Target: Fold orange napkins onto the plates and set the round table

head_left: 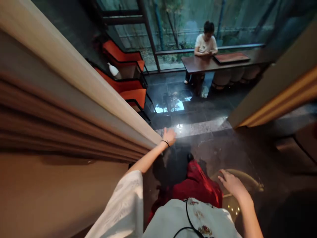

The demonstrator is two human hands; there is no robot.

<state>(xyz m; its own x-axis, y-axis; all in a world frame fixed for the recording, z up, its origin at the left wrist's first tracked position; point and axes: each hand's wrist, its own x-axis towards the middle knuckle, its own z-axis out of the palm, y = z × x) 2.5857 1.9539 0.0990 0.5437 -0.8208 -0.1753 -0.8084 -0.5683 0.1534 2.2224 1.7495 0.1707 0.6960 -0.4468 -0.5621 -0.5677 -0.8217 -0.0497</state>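
Observation:
My left hand point(169, 136) reaches forward beside the lower end of a pale wall edge point(123, 109), with a thin dark band on the wrist. Its fingers look loosely apart and nothing shows in them; whether it touches the wall edge I cannot tell. At the lower right, my right hand point(232, 185) hangs with slightly bent, spread fingers and holds nothing. It appears over a round glass tabletop point(244, 177) with a gold rim. Below me are my red trousers point(198, 185) and a dark shoe point(190, 157).
Brown curtains point(74, 122) line the left side. Orange armchairs point(135, 96) flank a small table with a white vase point(113, 69). Ahead, a person point(206, 43) sits at a long dark table point(198, 66) holding a tray point(232, 57). A pillar point(267, 76) stands right.

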